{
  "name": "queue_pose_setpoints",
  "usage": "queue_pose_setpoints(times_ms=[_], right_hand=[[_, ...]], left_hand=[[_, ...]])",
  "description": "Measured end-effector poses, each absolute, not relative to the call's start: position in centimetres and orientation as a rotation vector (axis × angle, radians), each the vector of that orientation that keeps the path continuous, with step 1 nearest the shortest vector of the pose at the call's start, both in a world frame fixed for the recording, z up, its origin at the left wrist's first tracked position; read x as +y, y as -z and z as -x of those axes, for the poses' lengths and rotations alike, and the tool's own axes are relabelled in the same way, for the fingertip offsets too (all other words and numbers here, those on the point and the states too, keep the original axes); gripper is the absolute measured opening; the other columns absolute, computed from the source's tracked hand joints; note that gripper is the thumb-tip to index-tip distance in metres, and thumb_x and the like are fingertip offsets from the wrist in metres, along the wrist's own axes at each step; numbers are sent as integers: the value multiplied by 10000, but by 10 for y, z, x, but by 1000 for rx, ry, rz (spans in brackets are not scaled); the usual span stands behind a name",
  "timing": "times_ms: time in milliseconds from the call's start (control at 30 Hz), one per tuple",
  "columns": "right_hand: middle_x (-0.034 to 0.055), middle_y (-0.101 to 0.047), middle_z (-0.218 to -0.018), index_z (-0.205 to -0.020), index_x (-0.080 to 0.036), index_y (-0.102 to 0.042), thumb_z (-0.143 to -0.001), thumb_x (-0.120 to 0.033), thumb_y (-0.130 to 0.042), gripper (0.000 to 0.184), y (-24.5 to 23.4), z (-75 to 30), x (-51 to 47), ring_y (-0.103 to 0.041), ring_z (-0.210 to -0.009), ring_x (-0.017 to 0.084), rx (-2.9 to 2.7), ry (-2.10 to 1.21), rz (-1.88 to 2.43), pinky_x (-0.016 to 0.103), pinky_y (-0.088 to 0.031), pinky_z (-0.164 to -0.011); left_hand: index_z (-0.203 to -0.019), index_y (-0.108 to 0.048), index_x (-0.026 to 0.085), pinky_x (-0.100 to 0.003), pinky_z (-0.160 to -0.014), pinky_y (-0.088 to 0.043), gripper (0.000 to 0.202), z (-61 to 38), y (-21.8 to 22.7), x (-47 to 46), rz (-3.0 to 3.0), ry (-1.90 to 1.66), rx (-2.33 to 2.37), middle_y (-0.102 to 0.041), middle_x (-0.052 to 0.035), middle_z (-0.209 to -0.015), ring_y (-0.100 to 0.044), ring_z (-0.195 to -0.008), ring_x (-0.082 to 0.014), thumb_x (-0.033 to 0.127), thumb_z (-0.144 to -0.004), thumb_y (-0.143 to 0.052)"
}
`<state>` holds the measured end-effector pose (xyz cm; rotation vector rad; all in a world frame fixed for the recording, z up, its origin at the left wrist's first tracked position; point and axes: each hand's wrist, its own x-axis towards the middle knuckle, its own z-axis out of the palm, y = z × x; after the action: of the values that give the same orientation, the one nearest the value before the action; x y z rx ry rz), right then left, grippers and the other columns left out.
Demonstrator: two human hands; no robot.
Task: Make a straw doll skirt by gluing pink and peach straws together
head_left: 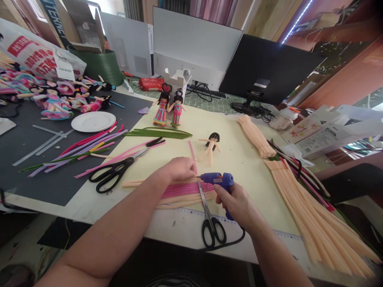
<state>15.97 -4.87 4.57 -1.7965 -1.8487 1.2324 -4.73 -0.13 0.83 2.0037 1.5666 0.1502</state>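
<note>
My right hand [239, 201] is wrapped around a blue hot glue gun [216, 178] whose nozzle points left. Right at that nozzle, my left hand [182, 169] is closed in a pinch on the near end of a pink pipe cleaner [192, 153]; the fingertips are partly hidden. Beneath both hands lie pink pipe cleaners [179, 190] and peach pipe cleaners [176, 204]. Scissors with black handles [213, 229] rest beside my right hand, blades under the gun. Beyond the gun lies a peach pipe-cleaner doll [211, 145] with black hair.
Larger scissors [119, 167] and coloured pipe cleaners [86, 149] lie left, near a white plate [93, 121]. Two dressed dolls [169, 109] stand behind green pipe cleaners [160, 132]. Peach bundles [311, 207] fill the right side. Monitors [263, 67] line the back.
</note>
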Motion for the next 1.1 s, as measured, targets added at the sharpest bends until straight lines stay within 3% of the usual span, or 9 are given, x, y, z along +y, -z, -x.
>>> queue_pose_setpoints(times_ms=[300, 533, 867, 1100], right_hand=[[-47, -451, -499, -697, -164, -571, -841, -444, -483, 327, -46, -160, -49, -410, -437, 80, -1867, -1196, 1830, 218, -361, -414], [-17, -527, -566, -756, -159, -566, -823, -461, -500, 316, -43, -160, -49, -438, -461, 95, -1801, -1233, 1831, 224, -368, -401], [-52, -406, -492, -729, -160, -621, -814, -453, -500, 327, -47, -159, -52, -414, -446, 97, -1818, -1173, 1821, 228, -339, -420], [-31, -499, -536, -721, -168, -556, -804, -466, -506, 314, -46, -157, -52, -421, -445, 96, -1783, -1221, 1824, 236, -359, -409]], left_hand=[[-668, -623, 210, -256, -507, -274, 177, 49, -7, -1, -2013, -184, 1555, -586, 1, -629, -495, -577, -141, 356, -689, -525], [-642, -593, 204, -252, -499, -269, 150, 49, -8, -2, -2000, -199, 1552, -574, 5, -625, -490, -572, -134, 334, -681, -527], [-674, -635, 201, -257, -523, -274, 136, 49, -11, -2, -1988, -220, 1553, -600, -5, -663, -504, -598, -142, 300, -668, -542], [-694, -656, 202, -264, -532, -274, 145, 48, -15, -4, -1979, -202, 1566, -605, -9, -665, -506, -598, -146, 285, -669, -539]])
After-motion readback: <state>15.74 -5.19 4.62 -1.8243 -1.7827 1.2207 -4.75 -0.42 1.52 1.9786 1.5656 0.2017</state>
